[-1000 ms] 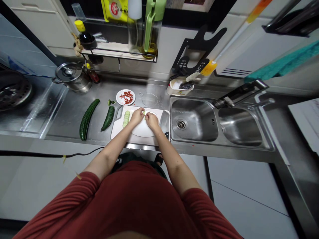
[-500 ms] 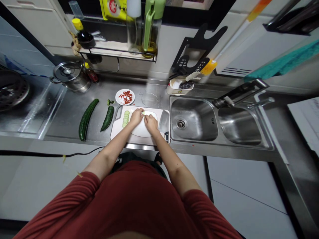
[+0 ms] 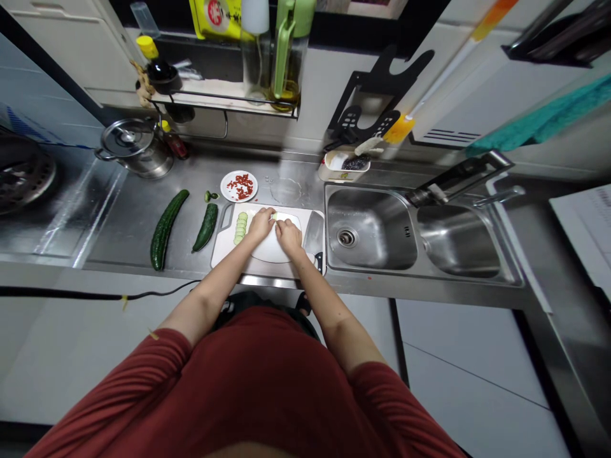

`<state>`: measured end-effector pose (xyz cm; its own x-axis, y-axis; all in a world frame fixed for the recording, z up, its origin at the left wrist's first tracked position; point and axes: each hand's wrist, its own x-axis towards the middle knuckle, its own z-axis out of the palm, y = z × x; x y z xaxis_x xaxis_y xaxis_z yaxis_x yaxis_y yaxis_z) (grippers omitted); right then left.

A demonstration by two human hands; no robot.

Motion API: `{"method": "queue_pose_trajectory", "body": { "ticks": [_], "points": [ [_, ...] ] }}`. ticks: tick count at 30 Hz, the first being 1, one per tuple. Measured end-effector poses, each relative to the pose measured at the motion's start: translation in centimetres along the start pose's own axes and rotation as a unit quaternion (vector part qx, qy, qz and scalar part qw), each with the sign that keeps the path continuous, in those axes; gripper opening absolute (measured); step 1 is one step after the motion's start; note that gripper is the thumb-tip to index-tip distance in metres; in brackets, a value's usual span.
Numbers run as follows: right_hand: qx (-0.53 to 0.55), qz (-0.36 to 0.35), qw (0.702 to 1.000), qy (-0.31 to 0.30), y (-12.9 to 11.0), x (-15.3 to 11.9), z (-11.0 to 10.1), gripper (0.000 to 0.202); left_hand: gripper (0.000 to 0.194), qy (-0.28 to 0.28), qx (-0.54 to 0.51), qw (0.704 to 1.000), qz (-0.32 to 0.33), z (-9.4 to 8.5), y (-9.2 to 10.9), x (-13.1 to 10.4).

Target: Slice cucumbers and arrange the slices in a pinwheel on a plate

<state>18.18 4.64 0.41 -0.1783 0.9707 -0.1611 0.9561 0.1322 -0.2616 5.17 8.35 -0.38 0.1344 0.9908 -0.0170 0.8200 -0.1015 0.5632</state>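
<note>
Both hands meet over a white cutting board (image 3: pixel 229 254) on the steel counter. My left hand (image 3: pixel 261 224) has its fingers closed at a small pale green piece (image 3: pixel 273 217), perhaps cucumber. Close beside it, my right hand (image 3: pixel 289 236) has its fingertips pressed together; what they hold, if anything, is too small to make out. Overlapping cucumber slices (image 3: pixel 241 228) form a row left of my left hand. A cleaver (image 3: pixel 314 234) lies flat at the board's right end. Left of the board are a cut cucumber (image 3: pixel 205 228) and a longer whole one (image 3: pixel 167 230).
Behind the board stands a white plate (image 3: pixel 223 186) with chopped red pieces, with cucumber ends (image 3: pixel 209 196) beside it. A double sink (image 3: pixel 372 229) is at the right, a lidded pot (image 3: pixel 143 156) at the back left. A shelf with bottles (image 3: pixel 229 100) hangs above the counter.
</note>
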Motion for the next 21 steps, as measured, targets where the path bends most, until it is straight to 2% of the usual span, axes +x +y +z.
{"method": "queue_pose_trajectory", "body": {
  "ticks": [21],
  "points": [
    [-0.012,-0.002,1.000,-0.008,-0.09,-0.14,-0.18,0.038,0.028,0.008,0.009,1.000,0.023,0.42,-0.46,0.02]
  ]
}}
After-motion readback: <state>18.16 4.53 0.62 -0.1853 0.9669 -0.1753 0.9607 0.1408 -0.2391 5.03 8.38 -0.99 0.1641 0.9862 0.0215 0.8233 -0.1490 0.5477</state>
